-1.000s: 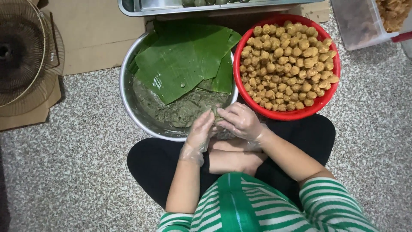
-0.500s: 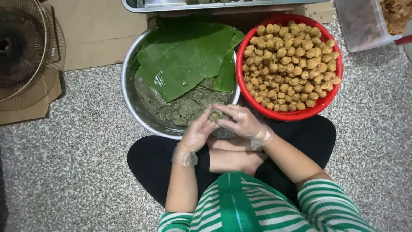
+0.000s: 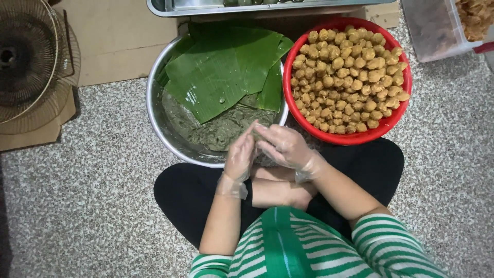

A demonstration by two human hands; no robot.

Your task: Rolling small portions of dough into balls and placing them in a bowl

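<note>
At the left, our left hand (image 3: 241,154) in its clear glove cups against our right hand (image 3: 282,146) at the near rim of the steel bowl (image 3: 154,110), both closed on a small lump of green dough that hardly shows between them. We judge the dough (image 3: 216,131) soft, light and sticky, best cradled in the palms; the red bowl of brown balls (image 3: 347,72) sits to the right.

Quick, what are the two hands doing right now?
Left hand: gloved, cupped against the right; contents hidden.
Right hand: gloved, curled against the left; contents hidden.
</note>
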